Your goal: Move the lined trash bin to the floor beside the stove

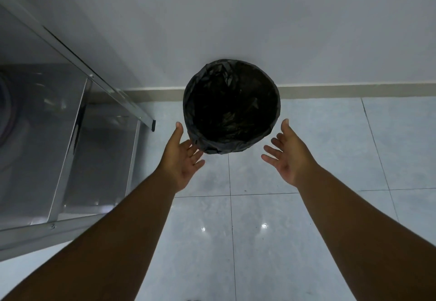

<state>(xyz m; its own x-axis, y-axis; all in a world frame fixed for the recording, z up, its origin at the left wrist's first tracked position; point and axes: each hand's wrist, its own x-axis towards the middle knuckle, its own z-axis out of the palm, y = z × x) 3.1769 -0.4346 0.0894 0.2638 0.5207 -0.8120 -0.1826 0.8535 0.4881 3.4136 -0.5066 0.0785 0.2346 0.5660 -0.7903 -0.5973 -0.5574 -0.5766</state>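
A round trash bin (231,107) lined with a black plastic bag stands upright on the pale tiled floor, close against the white wall. My left hand (182,156) is open, palm inward, at the bin's lower left side, its fingertips at or very near the bag. My right hand (286,153) is open too, palm facing the bin, a short gap away on the lower right. Neither hand holds anything. The bin's inside is dark and looks empty.
A stainless steel stand or cabinet (70,135) with a metal frame fills the left side, its leg near the bin. A beige skirting strip (342,89) runs along the wall's foot. Glossy grey floor tiles (259,218) spread below my arms.
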